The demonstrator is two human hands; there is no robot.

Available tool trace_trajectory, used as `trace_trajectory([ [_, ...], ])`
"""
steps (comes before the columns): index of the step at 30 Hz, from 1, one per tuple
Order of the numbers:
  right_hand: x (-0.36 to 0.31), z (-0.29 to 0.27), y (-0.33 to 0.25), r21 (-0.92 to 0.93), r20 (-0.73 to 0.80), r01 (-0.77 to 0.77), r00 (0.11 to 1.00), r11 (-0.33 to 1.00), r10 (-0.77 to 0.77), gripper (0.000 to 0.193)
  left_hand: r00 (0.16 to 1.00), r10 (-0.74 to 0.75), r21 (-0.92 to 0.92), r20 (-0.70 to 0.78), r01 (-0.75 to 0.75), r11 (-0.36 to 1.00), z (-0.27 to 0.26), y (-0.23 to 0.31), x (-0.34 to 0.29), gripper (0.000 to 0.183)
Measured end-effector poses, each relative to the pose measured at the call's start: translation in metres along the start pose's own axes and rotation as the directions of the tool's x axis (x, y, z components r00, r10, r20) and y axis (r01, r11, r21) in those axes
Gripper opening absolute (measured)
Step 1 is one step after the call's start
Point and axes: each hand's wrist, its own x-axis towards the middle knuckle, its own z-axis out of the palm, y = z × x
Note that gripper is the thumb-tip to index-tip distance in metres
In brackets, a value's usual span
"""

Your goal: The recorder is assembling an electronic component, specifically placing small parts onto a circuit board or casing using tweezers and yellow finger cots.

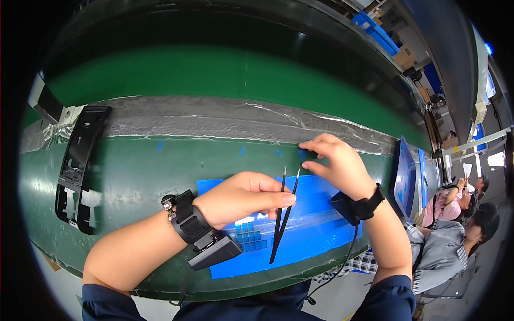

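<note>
My left hand (241,199) is closed around black tweezers (278,235), held between thumb and fingers. Their two slim tips point away from me and stand apart, with nothing visible between them. To the right, my right hand (340,163) hovers low over the green table, thumb and forefinger spread. Close to its fingertips lies a small blue piece (302,153); whether they touch it I cannot tell. Beneath my hands is a blue board (316,214) with several small dark square pieces (250,238) in rows, partly covered by the left wrist.
A black plastic frame (80,160) with cutouts lies at the left. Small blue bits (242,151) dot the green table (134,176) before a grey strip (187,117). A blue tray (405,172) stands at the right. Wrist devices trail cables. Other people (444,246) sit farther right.
</note>
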Motion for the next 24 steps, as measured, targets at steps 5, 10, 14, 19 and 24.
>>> trace_trajectory([
  [5, 0.007, 0.007, 0.0, 0.04, -0.055, -0.04, 0.998, 0.998, 0.042, 0.021, 1.0, 0.005, -0.006, 0.013, -0.005, 1.0, -0.001, -0.001, 0.0, 0.022],
  [10, 0.01, 0.009, -0.003, -0.095, -0.092, -0.021, 0.996, 0.995, 0.012, 0.01, 1.0, 0.004, 0.01, 0.009, -0.004, 1.0, -0.002, -0.001, 0.0, 0.021],
  [14, 0.01, 0.009, -0.004, -0.145, -0.11, -0.036, 0.994, 0.989, 0.02, 0.008, 1.0, 0.002, 0.035, 0.002, -0.002, 0.999, -0.001, 0.001, 0.001, 0.021],
  [19, 0.005, 0.01, 0.003, -0.098, -0.197, -0.039, 0.98, 0.994, 0.019, 0.009, 0.996, -0.045, 0.002, -0.073, 0.045, 0.999, 0.001, 0.003, 0.0, 0.018],
  [24, -0.031, -0.022, 0.018, 0.118, -0.306, -0.193, 0.926, 0.974, 0.22, 0.012, 0.999, -0.018, -0.03, -0.044, 0.017, 0.999, -0.006, -0.002, -0.004, 0.017],
])
